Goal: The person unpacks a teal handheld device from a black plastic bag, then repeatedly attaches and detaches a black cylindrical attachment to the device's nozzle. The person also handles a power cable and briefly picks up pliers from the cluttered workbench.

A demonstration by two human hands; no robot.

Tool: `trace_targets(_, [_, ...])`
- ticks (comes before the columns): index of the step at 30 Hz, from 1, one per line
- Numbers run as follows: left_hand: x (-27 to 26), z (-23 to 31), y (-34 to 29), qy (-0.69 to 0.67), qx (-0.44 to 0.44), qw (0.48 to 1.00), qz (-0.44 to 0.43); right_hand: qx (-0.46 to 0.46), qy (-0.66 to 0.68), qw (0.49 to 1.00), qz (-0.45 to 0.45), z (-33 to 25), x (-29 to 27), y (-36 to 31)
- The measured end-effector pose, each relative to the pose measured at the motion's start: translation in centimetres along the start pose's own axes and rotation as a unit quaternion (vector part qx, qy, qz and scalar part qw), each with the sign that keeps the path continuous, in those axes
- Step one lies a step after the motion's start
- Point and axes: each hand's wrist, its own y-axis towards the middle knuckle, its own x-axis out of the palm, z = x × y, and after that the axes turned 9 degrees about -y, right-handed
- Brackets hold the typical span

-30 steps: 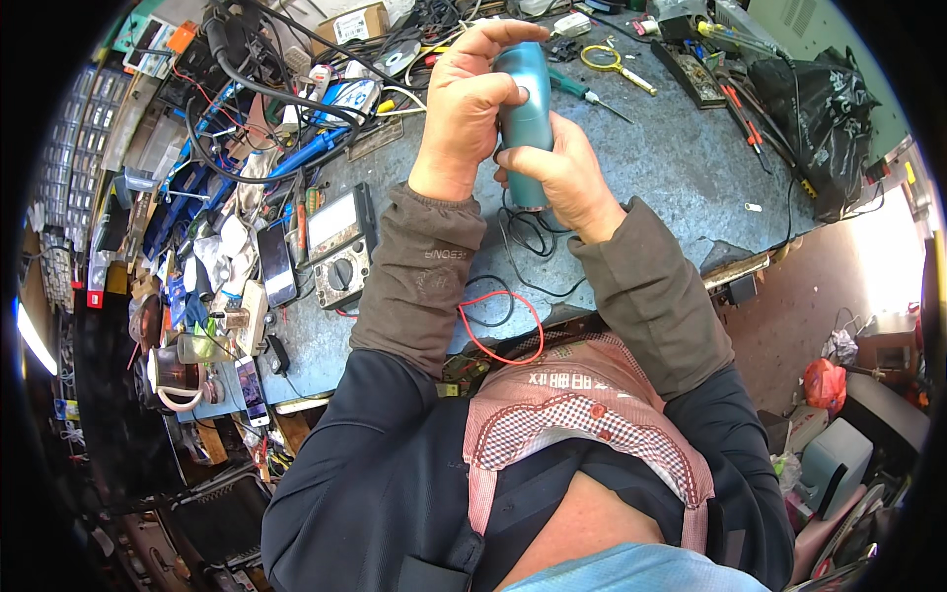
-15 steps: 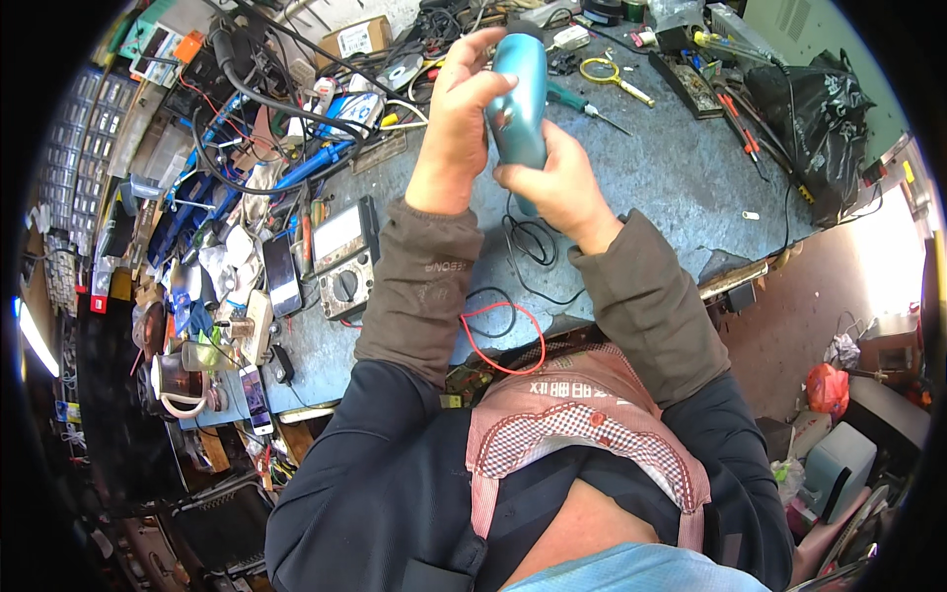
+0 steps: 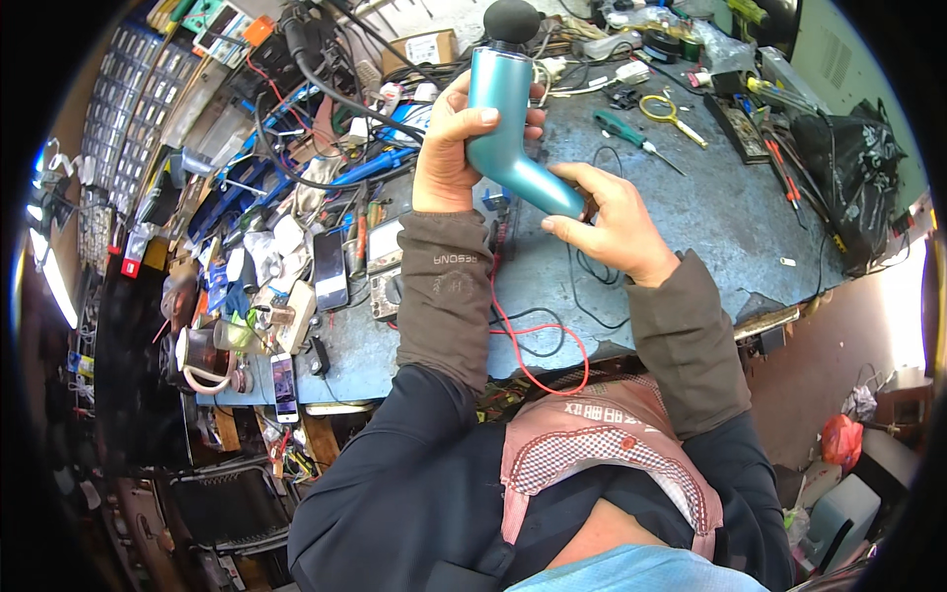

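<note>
A teal massage gun (image 3: 501, 123) with a round black head is held up over the workbench, its head pointing to the far side. My left hand (image 3: 452, 148) wraps round its barrel, thumb on the near face and fingertips showing on the right side. My right hand (image 3: 617, 219) grips the end of the angled handle between thumb and fingers. Beneath lie a thin black cable and a red test lead (image 3: 552, 387) near the bench's front edge. A multimeter (image 3: 385, 291) sits partly hidden behind my left sleeve.
A green-handled screwdriver (image 3: 621, 128) and a yellow-rimmed magnifying glass (image 3: 663, 113) lie beyond my right hand. A black plastic bag (image 3: 853, 178) stands at the right. Phones, tools and a glass jug (image 3: 202, 355) crowd the left. The blue workbench (image 3: 710, 227) ends near my apron.
The massage gun has turned so its black head and bent handle show clearly. My right hand has shifted right and nearer, to the handle's end. The whole view has shifted a little.
</note>
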Motion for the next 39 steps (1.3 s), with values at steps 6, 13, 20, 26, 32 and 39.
trace_targets(6, [-3.5, 0.1, -0.5, -0.029, -0.026, 0.999, -0.02, -0.02, -0.044, 0.999, 0.012, 0.2, 1.1, -0.4])
trace_targets(13, [-2.1, 0.4, -0.5, 0.043, -0.015, 0.999, -0.002, -0.051, -0.083, 0.994, 0.052, 0.3, 1.5, -0.6])
trace_targets(20, [-2.1, 0.6, -0.4, 0.067, -0.007, 0.998, -0.004, -0.061, -0.098, 0.989, 0.092, 0.3, 1.8, -0.5])
trace_targets(26, [-2.0, 0.7, -0.5, 0.071, -0.003, 0.997, -0.016, -0.045, -0.102, 0.991, 0.078, -0.1, 1.7, -0.6])
trace_targets(32, [-1.5, 0.9, -0.4, 0.044, -0.002, 0.998, -0.034, -0.044, -0.11, 0.99, 0.075, -0.2, 1.6, -0.6])
trace_targets(39, [1.3, 0.5, 0.2, 0.307, 0.026, 0.949, 0.064, -0.006, -0.083, 0.992, 0.099, 0.1, 2.2, -0.9])
